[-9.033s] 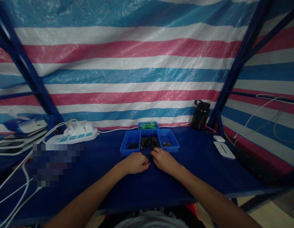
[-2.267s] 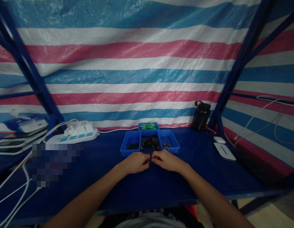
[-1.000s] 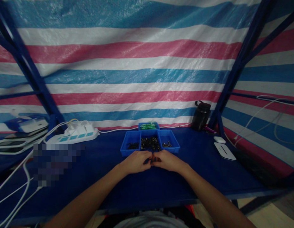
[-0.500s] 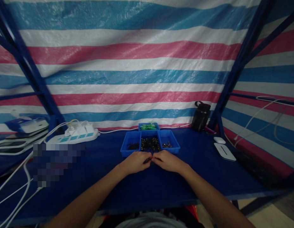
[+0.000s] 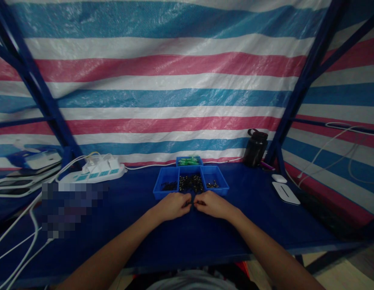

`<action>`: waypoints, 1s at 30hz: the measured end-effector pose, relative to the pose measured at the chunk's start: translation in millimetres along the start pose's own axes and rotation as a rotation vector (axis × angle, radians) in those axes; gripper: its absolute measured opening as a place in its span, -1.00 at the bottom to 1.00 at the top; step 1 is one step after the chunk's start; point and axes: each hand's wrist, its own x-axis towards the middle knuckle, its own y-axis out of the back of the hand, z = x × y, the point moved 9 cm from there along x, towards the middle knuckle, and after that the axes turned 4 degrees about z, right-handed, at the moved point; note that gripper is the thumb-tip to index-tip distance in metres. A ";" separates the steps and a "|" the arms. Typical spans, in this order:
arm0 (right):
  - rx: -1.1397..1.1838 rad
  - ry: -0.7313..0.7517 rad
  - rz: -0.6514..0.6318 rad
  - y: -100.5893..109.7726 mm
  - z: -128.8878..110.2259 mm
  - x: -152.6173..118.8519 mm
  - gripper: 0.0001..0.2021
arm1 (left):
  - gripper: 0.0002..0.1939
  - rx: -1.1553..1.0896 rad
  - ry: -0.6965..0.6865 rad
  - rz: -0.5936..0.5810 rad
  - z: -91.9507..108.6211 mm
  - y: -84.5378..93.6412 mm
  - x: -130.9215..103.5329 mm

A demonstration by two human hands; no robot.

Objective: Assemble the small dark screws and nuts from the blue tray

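Note:
Just in front of the blue bins, my left hand (image 5: 174, 206) is closed, its fingertips pinched on something too small and dark to make out. Facing it across a narrow gap, my right hand (image 5: 215, 205) is also closed, and what it may hold is hidden by the fingers. Behind the hands, the middle blue bin holds a heap of small black and metallic parts (image 5: 191, 183). Some dark pieces (image 5: 169, 186) lie in the left bin (image 5: 158, 181). A few shiny metal bits (image 5: 212, 184) lie in the right bin (image 5: 224, 181).
Farther back is a small blue tray of green packets (image 5: 189, 161). A white power strip (image 5: 98, 173) with plugs and cables is at left, near stacked devices (image 5: 26, 181). On the right stand a black bottle (image 5: 255, 148) and a flat white device (image 5: 286, 193). Striped sheeting (image 5: 174, 96) hangs behind.
My hands were touching at the fingertips and have drawn slightly apart, leaving a small gap. The bins and everything around them look unmoved.

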 end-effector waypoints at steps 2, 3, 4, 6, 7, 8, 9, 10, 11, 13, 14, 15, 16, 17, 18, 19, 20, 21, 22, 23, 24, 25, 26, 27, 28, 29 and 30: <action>-0.015 0.009 -0.006 -2.9 1.2 -0.1 -0.86 | -0.93 -0.004 -0.006 0.007 0.7 0.6 0.2; -0.022 0.015 -0.009 -4.0 1.3 -0.2 -0.85 | -0.93 -0.009 -0.012 0.011 1.4 0.9 0.3; -0.027 0.022 -0.011 -4.8 1.1 -0.2 -0.84 | -0.92 -0.015 -0.020 0.014 2.2 1.1 0.3; -0.034 0.040 -0.012 -5.5 -0.3 -0.2 -0.82 | -0.90 -0.031 -0.034 0.022 3.8 1.9 0.4; -0.036 0.046 -0.013 -5.7 -0.9 -0.1 -0.81 | -0.89 -0.042 -0.042 0.028 4.6 2.6 0.4; -0.035 0.049 -0.013 -5.8 -1.4 0.0 -0.81 | -0.89 -0.053 -0.048 0.035 5.3 3.3 0.4; -0.033 0.049 -0.014 -5.7 -1.6 0.2 -0.80 | -0.89 -0.065 -0.055 0.039 5.9 3.8 0.4; -0.029 0.047 -0.014 -5.6 -1.6 0.3 -0.80 | -0.89 -0.078 -0.060 0.042 6.5 4.2 0.4; -0.026 0.044 -0.015 -5.5 -1.5 0.5 -0.80 | -0.90 -0.089 -0.064 0.043 7.0 4.6 0.4; -0.024 0.038 -0.015 -5.3 -1.2 0.6 -0.80 | -0.90 -0.105 -0.068 0.047 7.7 5.6 0.3; -0.026 0.038 -0.014 -5.1 -1.2 0.6 -0.80 | -0.90 -0.109 -0.067 0.051 7.8 6.3 0.3; -0.031 0.037 -0.014 -5.1 -1.1 0.7 -0.80 | -0.91 -0.110 -0.067 0.054 8.0 6.8 0.2; -0.036 0.036 -0.014 -5.1 -1.1 0.7 -0.80 | -0.91 -0.109 -0.066 0.056 8.2 7.3 0.2; -0.043 0.035 -0.013 -5.2 -1.0 0.7 -0.80 | -0.90 -0.107 -0.065 0.057 8.3 7.6 0.1; -0.050 0.032 -0.013 -5.1 -0.9 0.7 -0.80 | -0.90 -0.103 -0.062 0.056 8.3 7.7 0.1; -0.057 0.029 -0.012 -5.2 -0.7 0.6 -0.80 | -0.89 -0.097 -0.060 0.055 8.3 7.7 0.0; -0.066 0.024 -0.012 -5.1 -0.5 0.6 -0.80 | -0.88 -0.090 -0.059 0.054 8.3 7.7 0.0; -0.076 0.021 -0.012 -4.9 -0.4 0.5 -0.79 | -0.87 -0.083 -0.059 0.055 8.3 7.9 0.0; -0.086 0.019 -0.009 -4.4 -0.4 0.4 -0.78 | -0.86 -0.074 -0.060 0.055 8.4 7.9 0.0; -0.090 0.018 -0.008 -3.8 -0.3 0.2 -0.78 | -0.86 -0.065 -0.062 0.054 8.4 7.9 0.1; -0.089 0.017 -0.006 -3.1 -0.3 0.1 -0.78 | -0.87 -0.055 -0.062 0.052 8.2 7.7 0.1; -0.081 0.015 -0.003 -2.0 -0.1 -0.1 -0.79 | -0.88 -0.045 -0.059 0.049 7.7 7.5 0.1; -0.068 0.009 0.000 -0.8 0.5 -0.3 -0.81 | -0.89 -0.037 -0.054 0.044 6.9 7.1 0.1; -0.054 0.000 0.004 0.5 1.3 -0.5 -0.83 | -0.90 -0.030 -0.047 0.037 6.0 6.5 0.1; -0.041 -0.011 0.008 2.0 2.0 -0.8 -0.85 | -0.91 -0.025 -0.042 0.030 5.2 5.8 0.0; -0.029 -0.018 0.013 3.5 2.4 -1.0 -0.86 | -0.91 -0.021 -0.037 0.022 4.5 5.0 -0.1; -0.020 -0.022 0.019 5.0 2.1 -1.2 -0.87 | -0.92 -0.015 -0.034 0.014 4.0 4.0 -0.2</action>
